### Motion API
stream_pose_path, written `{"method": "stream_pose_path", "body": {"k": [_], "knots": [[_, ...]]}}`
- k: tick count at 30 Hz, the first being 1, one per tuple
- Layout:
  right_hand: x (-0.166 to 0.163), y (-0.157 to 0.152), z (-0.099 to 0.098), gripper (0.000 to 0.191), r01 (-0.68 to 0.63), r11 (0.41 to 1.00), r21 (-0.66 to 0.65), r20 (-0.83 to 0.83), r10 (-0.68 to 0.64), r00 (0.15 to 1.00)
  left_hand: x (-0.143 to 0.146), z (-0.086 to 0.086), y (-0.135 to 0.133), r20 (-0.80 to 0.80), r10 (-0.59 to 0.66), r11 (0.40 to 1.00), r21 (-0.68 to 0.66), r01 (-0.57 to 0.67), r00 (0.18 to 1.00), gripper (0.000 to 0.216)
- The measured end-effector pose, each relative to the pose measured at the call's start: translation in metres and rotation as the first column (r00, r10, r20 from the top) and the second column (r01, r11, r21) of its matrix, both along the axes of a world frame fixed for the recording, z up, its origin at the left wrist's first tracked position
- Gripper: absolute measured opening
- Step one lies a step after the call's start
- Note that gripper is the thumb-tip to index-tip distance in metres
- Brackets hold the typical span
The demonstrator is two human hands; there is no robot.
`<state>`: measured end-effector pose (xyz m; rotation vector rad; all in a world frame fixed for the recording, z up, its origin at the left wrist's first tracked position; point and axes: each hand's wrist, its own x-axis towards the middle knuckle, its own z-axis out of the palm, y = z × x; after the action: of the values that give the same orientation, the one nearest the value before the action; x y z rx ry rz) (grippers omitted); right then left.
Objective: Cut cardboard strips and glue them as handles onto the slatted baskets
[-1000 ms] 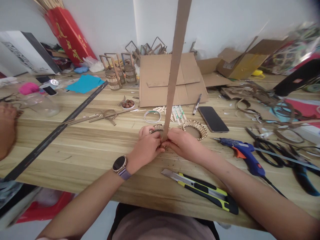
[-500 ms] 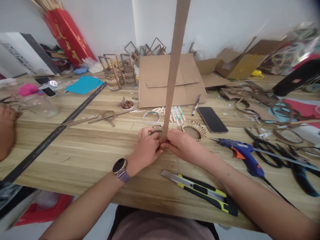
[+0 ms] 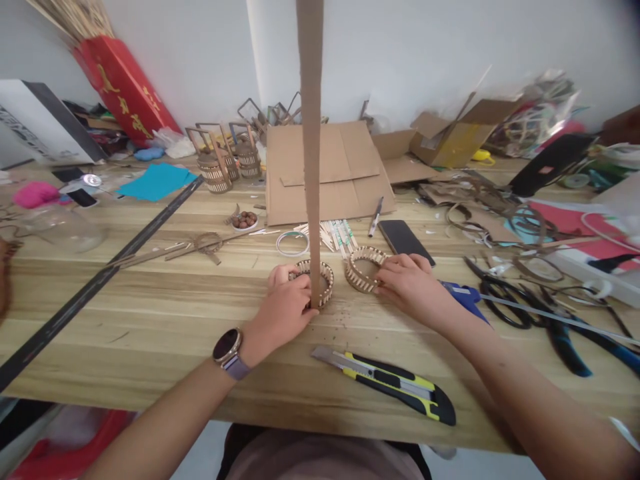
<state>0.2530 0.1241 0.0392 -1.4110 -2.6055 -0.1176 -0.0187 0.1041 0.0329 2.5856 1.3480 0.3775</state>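
My left hand [image 3: 283, 307], a watch on its wrist, is closed on the near left side of a round ring [image 3: 329, 279] of small wooden slats. A long brown cardboard strip [image 3: 311, 147] rises upright from that ring, its lower end by my left fingers. To the right, my right hand [image 3: 413, 287] has its fingers and thumb on the right edge of a second slatted ring [image 3: 356, 275], which rests on the table. My right forearm partly covers a blue glue gun [image 3: 465, 300]. A yellow and black utility knife [image 3: 395, 383] lies in front, blade out.
Behind the rings lie a tape roll [image 3: 293, 244], small sticks [image 3: 340, 235], a marker [image 3: 376, 217] and a phone [image 3: 406, 241]. Scissors [image 3: 505, 303] and pliers [image 3: 565, 340] lie right. Cardboard sheets [image 3: 340, 153] and small slatted baskets [image 3: 214, 175] stand farther back. Another person's hand [image 3: 4, 273] shows at the left edge.
My right hand has left the strip's base and moved right to the second ring. My left hand stays on the first ring with the strip upright. The view has shifted slightly.
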Motion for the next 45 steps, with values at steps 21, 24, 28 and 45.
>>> {"method": "stream_pose_path", "body": {"k": [21, 24, 28, 45], "knots": [[-0.058, -0.013, 0.038, 0.013, -0.214, 0.957, 0.194, -0.037, 0.225, 0.974, -0.019, 0.008, -0.016, 0.251, -0.096, 0.971, 0.238, 0.034, 0.963, 0.019], [-0.062, -0.014, 0.036, 0.011, -0.239, 0.960, 0.144, -0.042, 0.247, 0.968, -0.028, 0.005, -0.016, 0.304, -0.020, 0.985, 0.172, -0.034, 0.952, 0.019], [-0.067, -0.014, 0.033, 0.010, -0.236, 0.968, 0.085, -0.034, 0.239, 0.970, -0.025, 0.000, -0.011, 0.324, 0.023, 0.993, 0.102, -0.060, 0.946, 0.033], [-0.029, -0.014, 0.038, 0.022, -0.269, 0.949, -0.165, -0.353, 0.198, 0.915, -0.021, 0.020, 0.008, 0.374, -0.129, 0.978, -0.103, 0.179, 0.918, 0.021]]}}
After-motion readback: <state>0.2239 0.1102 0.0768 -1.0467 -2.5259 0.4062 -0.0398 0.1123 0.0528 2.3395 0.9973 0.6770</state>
